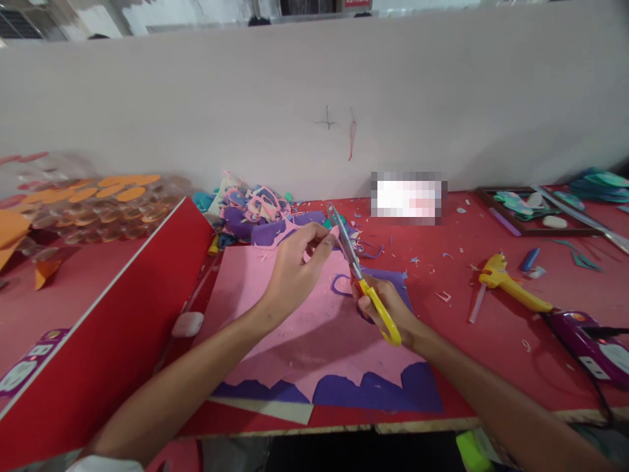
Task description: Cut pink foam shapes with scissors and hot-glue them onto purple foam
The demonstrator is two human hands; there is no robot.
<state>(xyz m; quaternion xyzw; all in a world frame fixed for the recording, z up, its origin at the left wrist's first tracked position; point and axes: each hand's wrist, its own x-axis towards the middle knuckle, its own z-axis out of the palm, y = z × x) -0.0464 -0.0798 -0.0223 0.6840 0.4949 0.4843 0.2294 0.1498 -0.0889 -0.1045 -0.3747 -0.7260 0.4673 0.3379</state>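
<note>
My right hand is closed round the yellow handles of a pair of scissors, whose metal blades point up and away. Between thumb and fingertips, my left hand pinches a small pink piece right beside the blades. Whether the blades are cutting into it I cannot tell. Beneath both hands lies a large pink sheet with a scalloped, cut front edge. It rests on purple sheets that stick out at the front and on the right. A pale sheet shows under the front left corner.
Colourful scraps are heaped behind the sheets. At right lie a yellow glue gun, a purple power strip and a brown tray. An upright red board stands at left, with orange discs beyond it.
</note>
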